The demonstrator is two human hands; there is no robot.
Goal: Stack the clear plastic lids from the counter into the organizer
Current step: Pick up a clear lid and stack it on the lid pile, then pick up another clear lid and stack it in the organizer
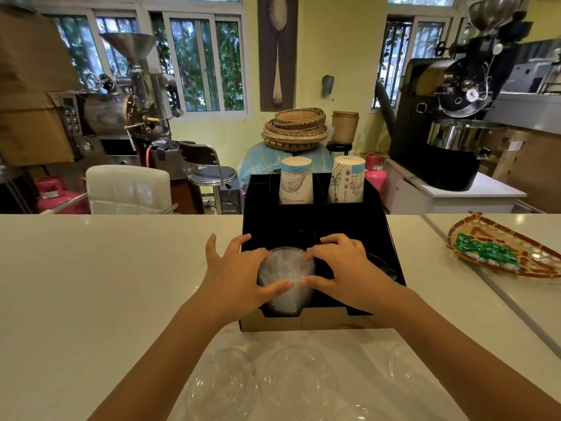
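A black cardboard organizer stands on the white counter in front of me. In its front left slot sits a stack of clear plastic lids. My left hand holds the stack's left side, thumb across the front. My right hand grips its right side, fingers on the rim. Several loose clear dome lids lie on the counter near me: one at the left, one in the middle, one at the right. The front right slot holds something dark, partly hidden by my right hand.
Two stacks of upside-down paper cups fill the organizer's rear slots. A woven tray with green packets lies at the right on the counter. Beyond the counter are a white chair, coffee roasters and stacked baskets.
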